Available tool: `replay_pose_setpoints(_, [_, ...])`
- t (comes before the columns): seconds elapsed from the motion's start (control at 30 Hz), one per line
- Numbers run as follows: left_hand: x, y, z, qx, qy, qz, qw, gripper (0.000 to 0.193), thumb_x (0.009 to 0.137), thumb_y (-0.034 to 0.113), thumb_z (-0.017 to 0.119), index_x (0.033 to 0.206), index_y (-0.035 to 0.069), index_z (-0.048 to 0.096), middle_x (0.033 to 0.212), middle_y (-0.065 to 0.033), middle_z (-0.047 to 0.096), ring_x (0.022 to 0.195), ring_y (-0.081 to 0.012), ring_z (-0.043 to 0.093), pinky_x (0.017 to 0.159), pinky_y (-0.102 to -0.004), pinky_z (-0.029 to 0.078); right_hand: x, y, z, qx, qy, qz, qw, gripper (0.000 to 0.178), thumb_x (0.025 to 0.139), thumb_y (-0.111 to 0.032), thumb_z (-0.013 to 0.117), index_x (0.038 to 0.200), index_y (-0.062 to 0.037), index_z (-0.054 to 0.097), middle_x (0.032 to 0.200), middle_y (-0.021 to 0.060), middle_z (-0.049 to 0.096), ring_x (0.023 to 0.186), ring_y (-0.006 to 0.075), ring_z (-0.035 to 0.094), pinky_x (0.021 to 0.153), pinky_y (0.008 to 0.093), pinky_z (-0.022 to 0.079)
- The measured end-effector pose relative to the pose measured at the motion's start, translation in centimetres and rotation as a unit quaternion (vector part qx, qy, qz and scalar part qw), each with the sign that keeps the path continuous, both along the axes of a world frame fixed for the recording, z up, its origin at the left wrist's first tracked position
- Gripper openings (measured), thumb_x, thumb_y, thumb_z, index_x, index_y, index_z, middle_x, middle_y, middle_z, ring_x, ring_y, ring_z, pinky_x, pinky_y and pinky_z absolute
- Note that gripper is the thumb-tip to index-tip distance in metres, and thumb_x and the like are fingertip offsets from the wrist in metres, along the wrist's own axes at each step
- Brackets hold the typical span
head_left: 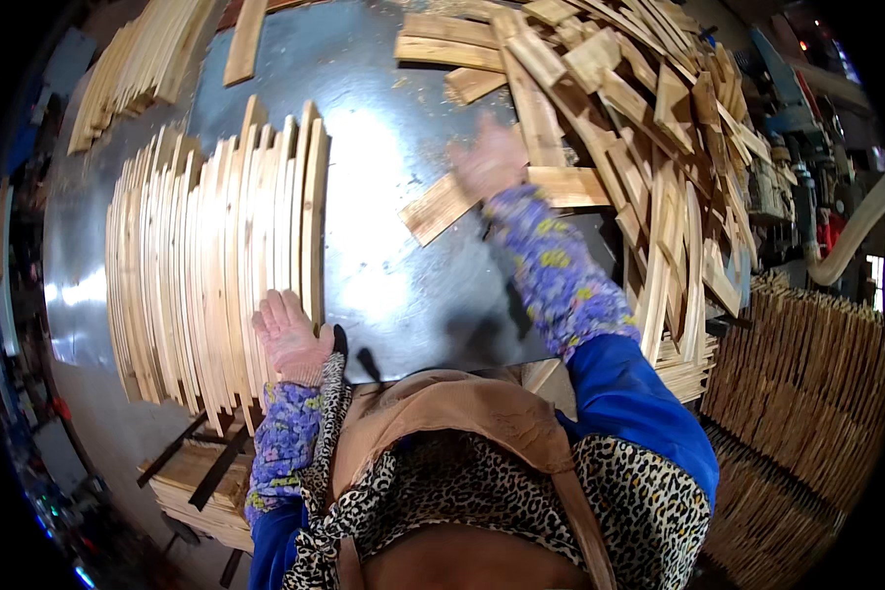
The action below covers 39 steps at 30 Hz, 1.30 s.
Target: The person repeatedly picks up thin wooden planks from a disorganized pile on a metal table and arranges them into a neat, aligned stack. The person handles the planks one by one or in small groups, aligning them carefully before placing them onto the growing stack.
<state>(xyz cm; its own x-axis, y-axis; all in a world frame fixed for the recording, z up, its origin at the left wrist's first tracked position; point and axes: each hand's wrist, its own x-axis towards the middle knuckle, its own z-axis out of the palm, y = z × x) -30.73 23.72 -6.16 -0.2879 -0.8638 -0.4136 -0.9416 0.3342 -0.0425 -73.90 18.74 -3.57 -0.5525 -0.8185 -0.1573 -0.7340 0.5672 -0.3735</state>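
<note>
There, right hand (492,162) open, flat on a short wood strip (441,206); left hand (290,334) open against the stacked curved slats (216,265).

I see pale tan curved wooden slats (216,265) at nine o'clock on a grey metal table (383,197), purple floral sleeves (551,265) with yellow, and leopard-print fabric (521,501) at six o'clock.

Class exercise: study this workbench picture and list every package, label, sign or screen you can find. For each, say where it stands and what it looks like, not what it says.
None can be made out. The picture shows only bare wooden slats in rows on a grey metal table, a loose heap of slats at the right, and blurred machinery at the far right edge.
</note>
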Motion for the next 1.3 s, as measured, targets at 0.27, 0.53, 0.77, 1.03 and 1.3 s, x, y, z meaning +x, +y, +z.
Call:
replay_pose_setpoints(0.27, [-25.7,-3.5,-1.6,-0.024,0.302,-0.166,0.939,0.091,0.085,0.050,0.084,0.156,0.004,0.050,0.156,-0.0322,0.046,0.146,-0.0489,0.042,0.125,-0.0652,0.027,-12.3,1.5,-1.4,0.169,-0.066,-0.157,0.971,0.120,0.084,-0.054,0.084,0.173,-0.0080,0.018,0.166,0.0283,0.042,0.149,0.0435,0.052,0.122,0.0511,0.046])
replay_pose_setpoints(0.53, [-22.5,-4.3,0.1,0.154,0.193,-0.031,0.969,0.086,0.085,0.043,0.081,0.156,0.003,0.052,0.135,-0.0270,0.068,0.123,-0.0406,0.068,0.111,-0.0542,0.051,-12.2,6.0,4.1,-0.116,-0.183,-0.033,0.976,0.091,0.080,-0.033,0.085,0.156,-0.0040,0.045,0.121,0.0306,0.072,0.114,0.0423,0.074,0.100,0.0460,0.058])
replay_pose_setpoints(0.77, [-8.4,2.5,-0.1,0.454,0.590,0.326,0.583,0.077,0.094,0.033,0.078,0.158,-0.004,0.053,0.121,-0.0098,0.072,0.104,-0.0191,0.069,0.090,-0.0321,0.057,-3.3,5.4,0.7,-0.259,-0.711,-0.037,0.653,0.069,0.091,-0.030,0.070,0.146,0.0100,0.057,0.131,0.0251,0.073,0.117,0.0344,0.075,0.104,0.0475,0.062])
replay_pose_setpoints(1.03, [-9.4,4.1,-0.7,0.238,0.263,-0.047,0.934,0.073,0.103,0.059,0.060,0.145,0.000,0.058,0.133,-0.0270,0.069,0.122,-0.0401,0.068,0.112,-0.0523,0.050,15.1,8.1,-5.3,0.009,-0.296,-0.029,0.955,0.084,0.095,-0.049,0.076,0.152,0.0070,0.052,0.138,0.0301,0.068,0.132,0.0405,0.065,0.114,0.0461,0.049])
replay_pose_setpoints(1.3, [-0.4,-1.7,0.4,0.075,0.090,-0.570,0.813,0.075,0.101,0.072,0.056,0.086,0.004,0.084,0.104,-0.0097,0.077,0.112,-0.0284,0.058,0.115,-0.0472,0.033,16.3,9.4,-9.1,-0.195,-0.386,-0.065,0.899,0.070,0.098,-0.029,0.077,0.156,0.0009,0.051,0.138,0.0209,0.070,0.120,0.0319,0.071,0.103,0.0409,0.058])
